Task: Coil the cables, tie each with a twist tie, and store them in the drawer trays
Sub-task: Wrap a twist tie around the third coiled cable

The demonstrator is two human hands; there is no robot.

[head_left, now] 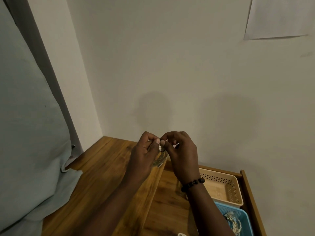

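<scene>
Left hand (pixel 144 151): raised above the surface, fingers curled, thumb and forefinger pinching the top of the coiled cable (pixel 159 160).
Right hand (pixel 180 150): raised opposite the left, fingers curled, thumb and forefinger pinching the twist tie (pixel 162 150) at the top of the coil; fingertips of both hands touching.
Right wrist: fitted with a dark beaded bracelet (pixel 192 183).
Coiled cable: pale, hanging below the pinch point between both hands, held clear of the surface; lower end partly hidden behind the left hand.
Twist tie: dark, thin, looped at the top of the coil; exact wrap not discernible.
Surface (pixel 102 176): wooden, brown grain, below and around both forearms, set into the wall corner.
Drawer (pixel 247 193): open at the right side of the surface, wooden rim visible.
Beige tray (pixel 221 188): perforated, seated in the far part of the drawer.
Blue tray (pixel 242 217): perforated, seated just beside the beige tray on the near side; contains a pale stored cable (pixel 234 224).
Curtain (pixel 25 133): pale grey-green fabric, at far left, draped against the surface edge.
Wall (pixel 170 65): plain, with a paper sheet (pixel 276 17) at upper right.
</scene>
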